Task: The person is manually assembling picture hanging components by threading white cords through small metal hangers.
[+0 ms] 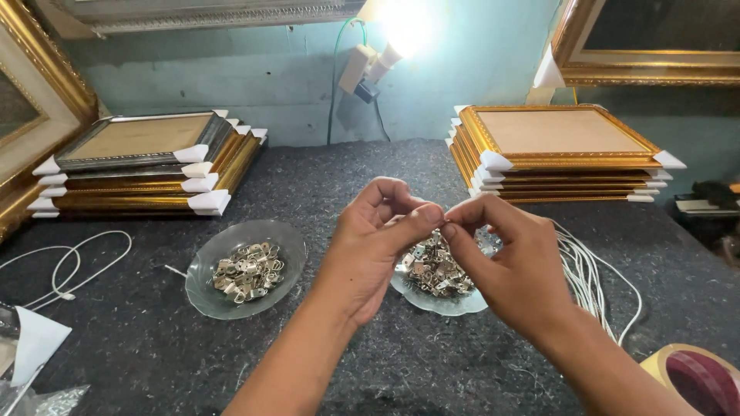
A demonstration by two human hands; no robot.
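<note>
My left hand [378, 246] and my right hand [512, 266] meet fingertip to fingertip above a glass dish [443, 304] heaped with small metal hanger clips [433, 270]. Both pinch something tiny between thumb and forefinger; it is too small to make out, perhaps a clip or a thin cord. A bundle of white cords [593, 281] lies just right of my right hand. A second glass dish [212, 296] with several metal clips [248, 271] sits to the left of my left hand.
Stacks of gilt picture frames with white corner guards stand at the back left [146, 166] and back right [555, 150]. A loose white cord [65, 270] lies at left, a tape roll [697, 377] at bottom right. A lit bulb [401, 31] hangs on the wall.
</note>
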